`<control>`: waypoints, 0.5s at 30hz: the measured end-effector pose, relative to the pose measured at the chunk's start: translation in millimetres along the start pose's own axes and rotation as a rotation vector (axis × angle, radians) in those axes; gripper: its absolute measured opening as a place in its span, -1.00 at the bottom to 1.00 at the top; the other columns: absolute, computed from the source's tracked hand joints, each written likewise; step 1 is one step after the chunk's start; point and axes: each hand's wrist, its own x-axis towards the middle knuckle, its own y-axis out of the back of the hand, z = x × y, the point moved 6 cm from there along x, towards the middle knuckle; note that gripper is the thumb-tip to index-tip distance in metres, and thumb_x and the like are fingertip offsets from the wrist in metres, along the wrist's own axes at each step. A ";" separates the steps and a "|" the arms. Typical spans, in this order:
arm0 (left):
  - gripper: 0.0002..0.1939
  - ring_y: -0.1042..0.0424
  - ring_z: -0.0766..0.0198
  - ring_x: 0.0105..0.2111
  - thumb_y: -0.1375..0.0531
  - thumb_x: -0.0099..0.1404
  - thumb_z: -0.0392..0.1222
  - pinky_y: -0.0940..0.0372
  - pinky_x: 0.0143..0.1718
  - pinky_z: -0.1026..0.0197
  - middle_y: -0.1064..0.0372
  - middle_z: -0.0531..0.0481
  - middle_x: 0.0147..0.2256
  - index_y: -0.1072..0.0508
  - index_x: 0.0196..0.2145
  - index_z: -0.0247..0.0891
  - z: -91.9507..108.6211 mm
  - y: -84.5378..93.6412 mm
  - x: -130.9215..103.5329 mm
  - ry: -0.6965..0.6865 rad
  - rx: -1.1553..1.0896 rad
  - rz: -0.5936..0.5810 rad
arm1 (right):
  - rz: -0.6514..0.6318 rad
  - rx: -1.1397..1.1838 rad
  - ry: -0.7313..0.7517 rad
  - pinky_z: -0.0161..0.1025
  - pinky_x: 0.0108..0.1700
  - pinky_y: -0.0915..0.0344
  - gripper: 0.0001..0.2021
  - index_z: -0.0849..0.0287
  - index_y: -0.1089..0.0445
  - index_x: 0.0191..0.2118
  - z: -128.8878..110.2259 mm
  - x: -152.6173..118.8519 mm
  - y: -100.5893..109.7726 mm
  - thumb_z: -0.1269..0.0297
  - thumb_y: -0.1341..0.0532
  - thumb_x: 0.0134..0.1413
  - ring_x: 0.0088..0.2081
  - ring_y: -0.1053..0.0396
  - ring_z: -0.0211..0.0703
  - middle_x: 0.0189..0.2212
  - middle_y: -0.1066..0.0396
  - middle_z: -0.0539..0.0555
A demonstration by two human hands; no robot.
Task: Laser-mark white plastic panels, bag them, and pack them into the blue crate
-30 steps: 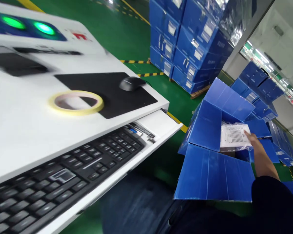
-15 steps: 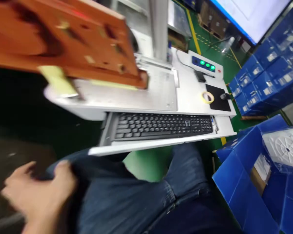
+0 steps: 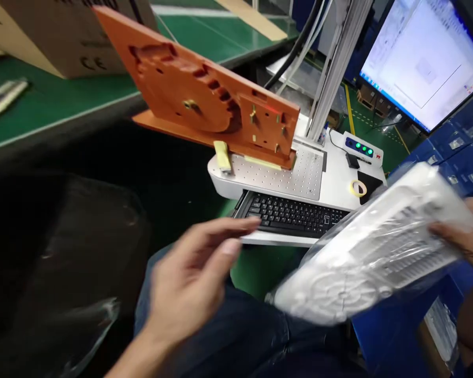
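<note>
My right hand [image 3: 463, 233] grips a white moulded plastic panel [image 3: 362, 268] in a clear plastic bag by its right end. The panel slants down to the left over my lap, with a ringed, spoked pattern at its lower end and slots toward the hand. My left hand [image 3: 191, 273] is empty, fingers apart, left of the panel and in front of the keyboard [image 3: 287, 212]. An orange fixture [image 3: 205, 100] with a round recess and brass pins stands tilted on the perforated metal plate [image 3: 271, 181], beyond my left hand.
A roll of yellow tape [image 3: 358, 188] lies by the black mouse pad [image 3: 369, 184]. Behind are a lit power strip [image 3: 362, 148] and a monitor [image 3: 425, 63]. A blue box [image 3: 394, 331] is at lower right, a dark plastic bag [image 3: 82, 262] at left, a cardboard box [image 3: 71, 37] upper left.
The bagged white panel has come up from the blue box at right and is now in my right hand over my lap. My left hand has moved right. The view has shifted.
</note>
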 end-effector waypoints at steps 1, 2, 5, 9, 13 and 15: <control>-0.49 -0.50 -0.05 0.16 -0.24 0.51 0.19 -0.35 0.26 -0.02 -0.51 -0.24 0.18 -0.50 0.16 -0.26 -0.5 -20.4 -2.0 0.017 -0.060 -0.099 | -0.062 0.089 0.046 -0.22 -0.50 -0.06 -0.30 0.09 -0.47 -0.36 -23.6 5.9 -15.7 -0.57 -0.31 0.09 -0.57 -0.28 -0.15 -0.59 -0.38 0.00; -0.44 -0.51 -0.09 0.17 -0.25 0.49 0.23 -0.38 0.24 -0.02 -0.51 -0.27 0.21 -0.51 0.19 -0.27 -3.7 -40.8 -5.6 0.053 -0.125 -0.212 | -0.141 0.161 0.093 -0.24 -0.46 -0.10 -0.31 0.09 -0.47 -0.35 -44.3 11.8 -32.4 -0.57 -0.32 0.07 -0.53 -0.33 -0.15 -0.55 -0.43 -0.01; -0.28 -0.46 -0.18 0.26 -0.26 0.44 0.33 -0.38 0.28 -0.04 -0.43 -0.28 0.30 -0.46 0.31 -0.24 -23.4 -84.5 -22.7 0.187 -0.218 -0.442 | -0.221 0.144 0.176 -0.26 -0.38 -0.08 -0.39 0.09 -0.49 -0.30 -81.5 28.9 -68.4 -0.46 -0.42 0.08 -0.45 -0.36 -0.15 -0.49 -0.46 -0.05; -0.33 -0.49 -0.18 0.22 -0.37 0.38 0.24 -0.41 0.24 -0.03 -0.46 -0.25 0.28 -0.49 0.27 -0.21 -52.1 -98.0 -41.7 0.327 -0.155 -0.455 | -0.212 0.050 0.254 -0.23 -0.32 -0.09 -0.46 0.07 -0.52 -0.19 -95.6 41.5 -92.9 -0.35 -0.46 0.13 -0.38 -0.42 -0.08 -0.44 -0.50 -0.04; -0.26 -0.54 -0.14 0.14 -0.52 0.22 0.12 -0.45 0.20 -0.03 -0.53 -0.25 0.18 -0.46 0.23 -0.24 -67.0 -94.2 -50.8 0.393 -0.122 -0.473 | -0.068 0.148 0.401 -0.06 0.00 -0.34 -0.46 0.08 -0.56 -0.07 -92.4 41.7 -102.5 -0.27 -0.53 0.09 -0.04 -0.52 0.15 -0.16 -0.59 0.11; -0.23 -0.54 -0.13 0.14 -0.56 0.17 0.08 -0.44 0.20 -0.02 -0.52 -0.25 0.18 -0.45 0.23 -0.24 -71.8 -90.4 -51.8 0.386 -0.089 -0.489 | 0.093 0.326 0.429 0.12 0.33 -0.24 -0.45 0.06 -0.55 0.02 -80.7 33.2 -107.8 -0.25 -0.52 0.12 0.27 -0.36 0.27 0.14 -0.51 0.19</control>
